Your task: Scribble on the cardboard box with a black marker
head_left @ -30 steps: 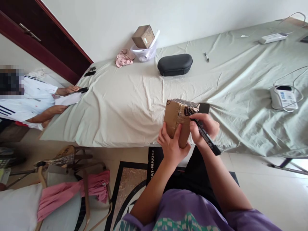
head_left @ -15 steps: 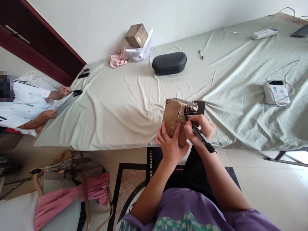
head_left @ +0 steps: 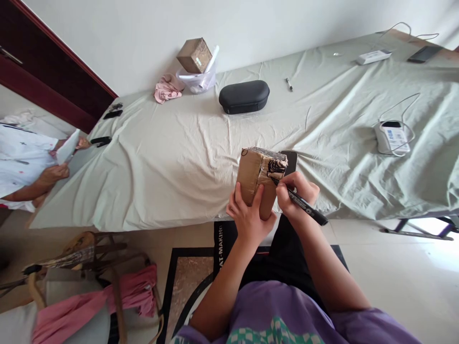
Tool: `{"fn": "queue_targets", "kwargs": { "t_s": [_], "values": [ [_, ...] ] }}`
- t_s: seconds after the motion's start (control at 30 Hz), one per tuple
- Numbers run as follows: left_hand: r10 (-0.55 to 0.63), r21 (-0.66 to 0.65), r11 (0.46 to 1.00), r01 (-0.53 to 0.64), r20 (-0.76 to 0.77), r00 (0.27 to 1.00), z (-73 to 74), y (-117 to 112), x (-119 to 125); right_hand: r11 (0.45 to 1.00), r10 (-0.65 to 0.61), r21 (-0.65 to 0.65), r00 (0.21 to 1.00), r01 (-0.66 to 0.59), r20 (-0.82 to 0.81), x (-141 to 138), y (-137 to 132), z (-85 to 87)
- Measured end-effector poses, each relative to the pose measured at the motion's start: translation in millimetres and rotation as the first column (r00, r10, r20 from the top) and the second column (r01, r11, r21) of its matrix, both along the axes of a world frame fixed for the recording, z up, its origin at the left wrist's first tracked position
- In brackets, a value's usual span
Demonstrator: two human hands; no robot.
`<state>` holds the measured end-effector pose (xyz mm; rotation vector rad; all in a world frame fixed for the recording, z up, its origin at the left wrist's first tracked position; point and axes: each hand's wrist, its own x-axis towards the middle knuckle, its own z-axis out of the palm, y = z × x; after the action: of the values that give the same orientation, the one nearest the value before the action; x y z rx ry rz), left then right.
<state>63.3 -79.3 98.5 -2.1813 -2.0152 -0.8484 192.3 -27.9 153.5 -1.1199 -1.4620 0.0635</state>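
Cardboard box [head_left: 255,177] stands at the table's [head_left: 172,157] near edge, left hand [head_left: 249,220] gripping it — right hand [head_left: 294,193] pinches a black marker [head_left: 300,202]. Best blacken the label with short, steady strokes, box braced.

co-worker [head_left: 21,162] cut off, box [head_left: 256,179] markings unreadable

Head camera looks forward and down, close over the table [head_left: 186,157].

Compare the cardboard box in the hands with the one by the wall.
The held box stands upright in the left hand, black scribble on top; the far box sits tilted on a plastic container, untouched. The right hand presses a black marker to the held box. Both are brown cardboard.
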Motion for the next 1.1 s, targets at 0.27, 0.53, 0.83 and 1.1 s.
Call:
{"fn": "queue_targets", "kwargs": {
  "t_s": [0.27,0.53,0.83,1.1],
  "values": [
    [0.005,-0.009,1.000,-0.005,-0.005,1.000,0.1,0,1,0.998,-0.036,0.053,0.999,0.036,-0.012,6,1,3.1],
    [0.016,-0.002,1.000,-0.016,0.003,1.000,-2.7,-1,2,0.999,0.009,0.030,0.991,-0.013,0.136,7,6,-1.5],
    [0.031,-0.013,0.999,-0.032,-0.022,0.999,-1.8,1,3,0.999,-0.016,0.043,0.997,0.013,0.074,7,-3,-0.3],
    [0.056,-0.003,0.998,-0.056,0.001,0.998,-4.3,3,5,0.999,0.018,0.037,0.992,-0.023,0.122,-6,4,-3.3]
  ]
}}
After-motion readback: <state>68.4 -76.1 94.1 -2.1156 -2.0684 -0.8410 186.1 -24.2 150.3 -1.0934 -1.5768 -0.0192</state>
